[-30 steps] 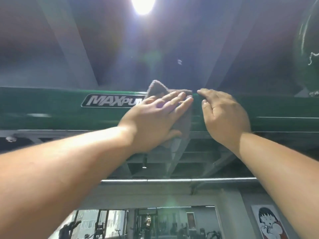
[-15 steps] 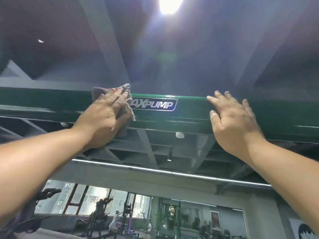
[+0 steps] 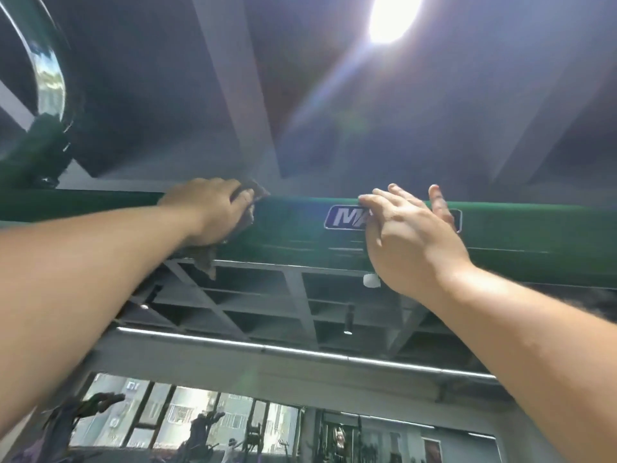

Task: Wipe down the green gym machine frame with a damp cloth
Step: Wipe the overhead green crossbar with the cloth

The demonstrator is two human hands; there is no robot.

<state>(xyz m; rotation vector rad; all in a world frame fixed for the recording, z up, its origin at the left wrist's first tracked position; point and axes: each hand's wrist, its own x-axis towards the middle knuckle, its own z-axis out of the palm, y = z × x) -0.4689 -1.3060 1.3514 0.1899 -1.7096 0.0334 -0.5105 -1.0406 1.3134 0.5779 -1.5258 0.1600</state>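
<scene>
Brown cloth (image 3: 249, 208) under left hand (image 3: 208, 212), seemingly atop frame (image 3: 293, 228)

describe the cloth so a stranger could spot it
Find the green beam running across the view. Left of its logo plate, the left hand holds a brownish-grey cloth against it. It alone is soft and ragged, a corner hanging below.

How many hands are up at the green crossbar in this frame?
2. The left hand holds the cloth on the crossbar, left of the logo plate; the right hand, fingers straight, covers part of the logo plate.
</scene>
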